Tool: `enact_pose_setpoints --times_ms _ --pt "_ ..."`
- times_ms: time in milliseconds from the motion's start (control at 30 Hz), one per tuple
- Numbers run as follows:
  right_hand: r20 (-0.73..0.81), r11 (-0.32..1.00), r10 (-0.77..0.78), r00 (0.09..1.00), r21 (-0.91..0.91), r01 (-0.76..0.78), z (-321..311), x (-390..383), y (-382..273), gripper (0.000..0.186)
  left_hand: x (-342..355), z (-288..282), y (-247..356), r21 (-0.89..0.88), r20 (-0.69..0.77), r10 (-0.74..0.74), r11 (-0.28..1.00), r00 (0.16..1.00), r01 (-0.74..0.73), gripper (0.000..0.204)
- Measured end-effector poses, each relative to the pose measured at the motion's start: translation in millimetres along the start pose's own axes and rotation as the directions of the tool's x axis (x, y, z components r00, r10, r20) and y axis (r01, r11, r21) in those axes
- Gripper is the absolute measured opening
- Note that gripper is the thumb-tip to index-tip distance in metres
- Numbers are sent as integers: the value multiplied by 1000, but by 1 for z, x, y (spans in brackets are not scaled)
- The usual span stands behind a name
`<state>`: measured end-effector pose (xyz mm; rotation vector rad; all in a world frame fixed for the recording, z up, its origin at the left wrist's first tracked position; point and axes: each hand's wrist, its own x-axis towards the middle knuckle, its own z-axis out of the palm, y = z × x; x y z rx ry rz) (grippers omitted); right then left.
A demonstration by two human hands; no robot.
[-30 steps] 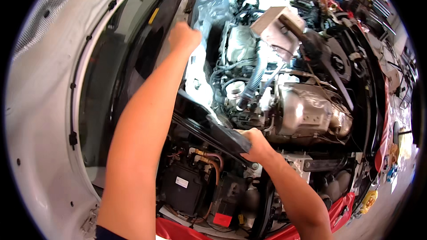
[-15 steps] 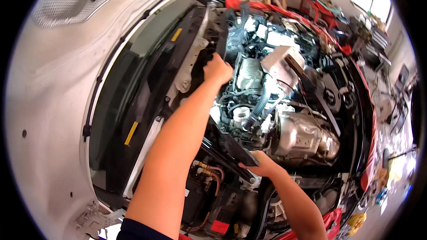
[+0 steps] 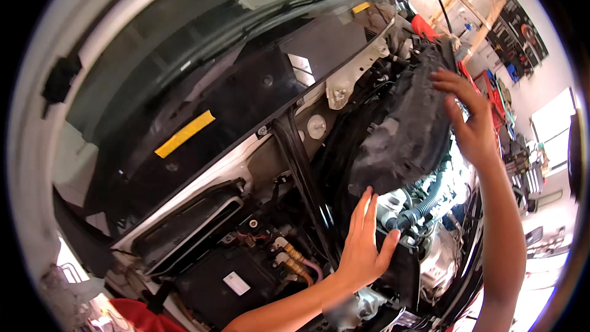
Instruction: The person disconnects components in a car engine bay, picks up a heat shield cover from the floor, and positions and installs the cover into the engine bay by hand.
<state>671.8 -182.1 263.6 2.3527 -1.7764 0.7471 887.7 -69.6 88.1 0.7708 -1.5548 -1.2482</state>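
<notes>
A large black moulded panel [image 3: 402, 129] lies tilted at the rear of the engine bay, with dusty patches on its broad face. My left hand [image 3: 362, 249] is open at its lower end, fingers straight and the thumb apart. The fingertips meet or nearly meet the panel's edge. Farther up on the right, my right hand [image 3: 472, 120] is open too, its fingers spread and bent over the panel's right edge. Whether they press on it I cannot tell. Below the panel, a ribbed hose [image 3: 427, 203] shows among brightly lit engine parts.
The windscreen [image 3: 203, 55] and a black cowl with yellow strips [image 3: 184, 134] lie to the left. A black bar [image 3: 301, 172] crosses the bay. Nearer me are a black box with a white label [image 3: 236, 283] and brass-coloured fittings [image 3: 289, 258]. A tool board [image 3: 519, 37] hangs behind.
My view has turned and shifted. My left fist at the bay's rear has come nearer and opened. My right hand has let go of the dark piece's near end and moved up the panel's right side.
</notes>
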Motion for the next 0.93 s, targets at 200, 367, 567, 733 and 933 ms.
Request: enact_pose_setpoints --times_ms 200,367,567,733,933 --pt "-166 888 264 950 427 -172 -50 77 4 59 -4 7 -30 -135 -39 57 989 998 -61 75" --pt "236 954 288 928 -158 -255 48 24 14 55 -2 6 -28 -127 -18 -48 991 999 45 84" --pt "191 925 248 950 245 -291 21 34 36 49 2 2 -27 -109 15 -64 992 998 66 85" --pt "323 878 2 946 -453 153 -6 12 31 81 23 -7 -27 3 -44 -122 992 991 123 101" --pt "686 777 -94 721 -402 484 -10 19 35 87 83 -2 -40 480 217 -217 873 952 89 123"
